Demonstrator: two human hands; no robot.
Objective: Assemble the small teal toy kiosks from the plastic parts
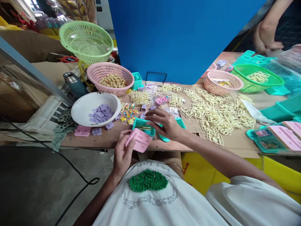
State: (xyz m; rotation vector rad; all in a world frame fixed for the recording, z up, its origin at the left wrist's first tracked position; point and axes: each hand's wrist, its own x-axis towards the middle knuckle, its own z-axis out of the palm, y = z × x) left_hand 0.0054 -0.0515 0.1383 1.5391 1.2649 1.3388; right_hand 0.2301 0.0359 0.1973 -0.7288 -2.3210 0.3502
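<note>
My left hand [122,153] grips a pink plastic panel [139,140] with small slots, tilted in front of the table edge. Just behind the panel is a small teal box [134,125] with cream-coloured pieces inside. Over the box's right side hovers my right hand [164,122], fingers apart and slightly bent, with nothing visible in them. Below that hand lies another teal plastic part [180,123], partly covered by it. Small yellow, orange and blue pieces [130,111] in clear wrap and a lilac piece [143,108] lie behind the box.
A white bowl [77,108] of lilac parts and a pink basket [91,70] of tan pieces stand left. Cream plastic frames [218,113] cover the table's right side. A blue board [174,40] rises behind. At upper right are another person's hands [268,45].
</note>
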